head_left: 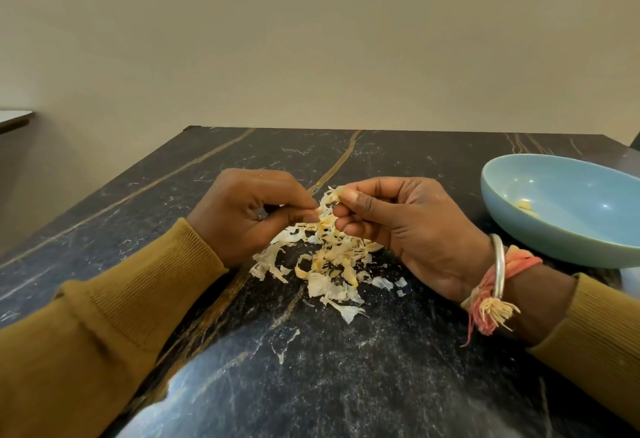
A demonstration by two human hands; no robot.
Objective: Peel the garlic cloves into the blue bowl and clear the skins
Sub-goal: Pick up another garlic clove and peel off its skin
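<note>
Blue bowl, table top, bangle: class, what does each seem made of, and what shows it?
Blue bowl: probably glazed ceramic; smooth, glossy highlights. Table top: polished dark marble or a lookalike; pale and gold veins, reflective sheen. Bangle: seemingly silver-coloured metal; plain, shiny.

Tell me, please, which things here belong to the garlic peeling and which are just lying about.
Job: garlic piece pinched by left hand and right hand; skin pile; blue bowl; peeled garlic inside.
Lying about: bangle; thread band; ledge far left.
</note>
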